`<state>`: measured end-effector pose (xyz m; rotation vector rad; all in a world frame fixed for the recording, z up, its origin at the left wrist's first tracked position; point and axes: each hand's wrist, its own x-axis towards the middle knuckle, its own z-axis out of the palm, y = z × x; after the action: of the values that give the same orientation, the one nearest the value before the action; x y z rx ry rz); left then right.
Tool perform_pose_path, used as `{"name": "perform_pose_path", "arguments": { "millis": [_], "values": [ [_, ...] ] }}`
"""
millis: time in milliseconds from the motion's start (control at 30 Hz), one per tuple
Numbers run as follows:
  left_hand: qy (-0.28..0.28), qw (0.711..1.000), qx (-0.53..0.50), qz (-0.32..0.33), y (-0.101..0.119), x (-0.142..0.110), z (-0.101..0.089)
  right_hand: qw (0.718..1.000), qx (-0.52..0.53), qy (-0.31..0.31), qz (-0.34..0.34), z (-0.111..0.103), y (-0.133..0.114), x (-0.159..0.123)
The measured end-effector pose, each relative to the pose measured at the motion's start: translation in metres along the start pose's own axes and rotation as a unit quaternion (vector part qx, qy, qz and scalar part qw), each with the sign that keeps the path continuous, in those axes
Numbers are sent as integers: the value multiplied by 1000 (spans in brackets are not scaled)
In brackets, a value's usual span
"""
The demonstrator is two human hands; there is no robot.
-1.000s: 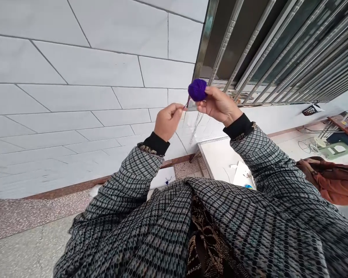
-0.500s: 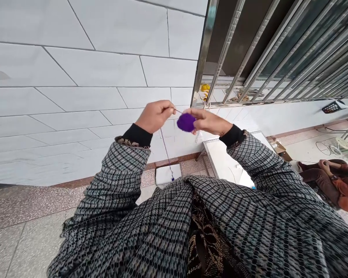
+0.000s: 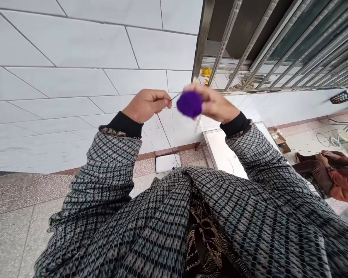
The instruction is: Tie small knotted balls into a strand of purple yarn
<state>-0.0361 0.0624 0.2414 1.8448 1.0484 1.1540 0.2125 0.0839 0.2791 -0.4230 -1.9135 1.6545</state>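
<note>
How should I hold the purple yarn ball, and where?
Probably by its rounded body, coming from the right, as the right hand holds the purple yarn ball now. It is a plump ball with no handle, and its thread stretches toward the left hand, so that side seems best kept free.

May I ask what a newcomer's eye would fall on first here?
The purple ball of yarn in the right hand, vivid against the pale wall, would probably draw the eye first. Next comes the dark thread below the left hand, then the metal bars across the window at upper right.
</note>
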Motion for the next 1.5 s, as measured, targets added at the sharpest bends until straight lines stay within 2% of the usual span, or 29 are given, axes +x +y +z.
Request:
{"name": "perform_pose_path", "arguments": {
  "millis": [100,167,233,267,333,367,400,433,467,567,633,667,700,733,800,833,867,900,933,1000,1100,1167,1233,1267,1300,1367,1433,1467,1500],
  "values": [
    [-94,996,10,-4,-8,-2,15,977,80,148,-131,2,-13,11],
    [-140,989,31,19,3,-6,26,961,37,233,-142,-5,-16,21],
    [-158,985,50,41,18,-10,26,960,-91,245,-98,-13,-10,25],
    [-150,986,58,49,23,-11,23,963,-158,207,-66,-16,-3,24],
    [-108,990,72,53,22,-11,10,973,-227,46,1,-19,10,15],
    [-81,993,75,49,17,-10,4,976,-214,-34,19,-17,14,10],
    [-56,995,73,42,9,-9,-1,980,-178,-85,17,-15,17,6],
    [-39,996,68,32,0,-7,-4,987,-128,-98,-6,-12,17,3],
    [-33,997,59,24,-8,-5,-4,994,-75,-71,-44,-9,14,2],
    [-80,996,41,14,-15,-4,9,981,29,125,-144,-6,-2,15],
    [-140,989,41,20,-5,-7,20,959,0,244,-146,-11,-11,26],
    [-164,985,38,25,3,-9,23,953,-52,272,-125,-15,-12,30],
    [-180,983,33,32,11,-10,24,953,-117,265,-94,-18,-12,31],
    [-184,982,24,38,17,-12,22,959,-182,212,-48,-22,-11,29],
    [-164,986,3,40,20,-12,14,965,-256,24,51,-25,-6,19],
    [-147,989,-7,33,17,-12,10,961,-253,-74,86,-25,-4,13],
    [-130,991,-15,22,11,-11,7,960,-224,-138,92,-23,-3,7],
    [-118,993,-25,9,4,-9,5,968,-178,-163,73,-21,-2,2],
    [-111,993,-35,-4,-4,-8,4,981,-125,-147,35,-17,-4,0],
    [-119,991,-53,-18,-17,-7,9,997,-23,-32,-64,-9,-9,2],
    [-165,985,-53,-14,-19,-8,22,978,27,166,-121,-1,-18,18],
    [-198,979,-39,-4,-10,-10,27,959,-49,254,-117,-1,-19,28],
    [-219,975,-31,2,-1,-13,27,936,-207,273,-83,-5,-15,31],
    [-222,975,-32,2,2,-13,25,923,-298,241,-41,-8,-12,29],
    [-220,975,-38,-1,2,-14,22,909,-377,176,17,-11,-9,26],
    [-206,976,-63,-18,-3,-13,17,883,-446,-10,145,-16,-6,16],
    [-202,972,-113,-45,-19,-13,12,873,-378,-206,228,-19,-6,5],
    [-204,966,-151,-58,-30,-14,11,876,-312,-277,240,-20,-7,0],
    [-206,956,-196,-70,-43,-16,10,887,-238,-319,234,-22,-6,-5]
  ]
}}
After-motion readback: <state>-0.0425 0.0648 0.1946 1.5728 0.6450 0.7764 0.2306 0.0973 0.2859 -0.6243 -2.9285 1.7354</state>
